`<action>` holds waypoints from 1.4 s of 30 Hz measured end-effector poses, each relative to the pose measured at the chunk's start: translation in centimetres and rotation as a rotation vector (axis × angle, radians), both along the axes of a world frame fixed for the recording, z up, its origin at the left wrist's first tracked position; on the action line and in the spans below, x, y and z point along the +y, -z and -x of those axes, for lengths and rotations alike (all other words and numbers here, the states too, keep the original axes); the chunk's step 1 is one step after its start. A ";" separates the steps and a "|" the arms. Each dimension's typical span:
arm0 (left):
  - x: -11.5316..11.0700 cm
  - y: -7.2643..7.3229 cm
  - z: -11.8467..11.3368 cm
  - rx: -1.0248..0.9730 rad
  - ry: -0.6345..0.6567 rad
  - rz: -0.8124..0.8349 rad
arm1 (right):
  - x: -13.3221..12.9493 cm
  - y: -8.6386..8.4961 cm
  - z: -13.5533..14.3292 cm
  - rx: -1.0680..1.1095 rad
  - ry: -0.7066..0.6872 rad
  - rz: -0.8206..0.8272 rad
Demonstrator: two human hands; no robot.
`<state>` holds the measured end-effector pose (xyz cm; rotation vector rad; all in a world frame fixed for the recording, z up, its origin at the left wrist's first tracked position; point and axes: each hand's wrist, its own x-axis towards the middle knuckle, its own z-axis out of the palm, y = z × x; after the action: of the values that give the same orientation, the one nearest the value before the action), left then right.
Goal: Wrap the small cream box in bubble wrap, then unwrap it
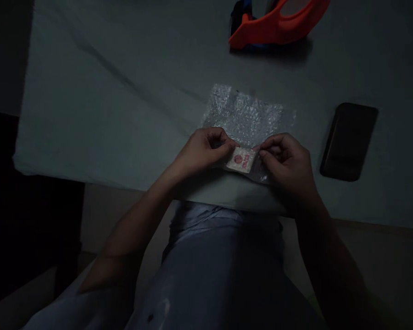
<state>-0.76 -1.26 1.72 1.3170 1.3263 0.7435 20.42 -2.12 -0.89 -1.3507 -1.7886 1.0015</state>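
Note:
A small pale square packet [240,160] with red print lies near the table's front edge, on a sheet of bubble wrap [246,114] that spreads out behind it. My left hand [208,146] is closed in a pinch at the packet's left side, on the wrap's edge. On the other side, my right hand [285,160] pinches the bubble wrap just right of the packet. Some of the clear wrap seems to reach over the packet. The dim light hides exactly what each fingertip touches.
An orange tape dispenser [271,32] stands at the back of the cloth-covered table [106,123]. A dark phone [349,141] lies to the right of my right hand. The table's front edge runs close below my hands.

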 end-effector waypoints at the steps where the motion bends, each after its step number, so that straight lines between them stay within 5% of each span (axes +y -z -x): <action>1: 0.0 -0.1 0.0 0.007 0.008 -0.001 | -0.1 -0.2 0.0 -0.015 -0.001 0.001; 6: -0.4 -0.3 -0.1 0.056 -0.007 -0.008 | -1.1 -2.4 0.3 -0.200 0.067 -0.258; 10: -0.7 -0.3 -0.4 0.103 -0.020 -0.038 | -2.5 -4.0 1.7 -0.384 -0.116 -0.482; 13: -0.5 -0.6 -0.3 0.133 -0.006 -0.051 | -3.1 -3.8 2.7 -0.455 -0.245 -0.476; 20: -0.3 -2.4 3.0 0.334 0.037 0.035 | -3.0 -2.5 2.7 -0.463 -0.262 -0.421; 25: -1.6 -1.6 4.9 0.504 -0.021 -0.046 | -3.1 -1.9 2.4 -0.409 -0.227 -0.422; 35: -1.4 -1.8 4.2 0.409 0.032 0.114 | -2.5 -1.9 1.3 -0.346 -0.341 -0.369; 42: -2.7 -0.1 2.7 0.370 -0.170 0.020 | -2.9 -1.8 1.6 -0.356 -0.283 -0.443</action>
<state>-3.46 -3.94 1.85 1.3819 1.7536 0.6162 18.77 -5.04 0.92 -1.0577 -2.3481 0.4652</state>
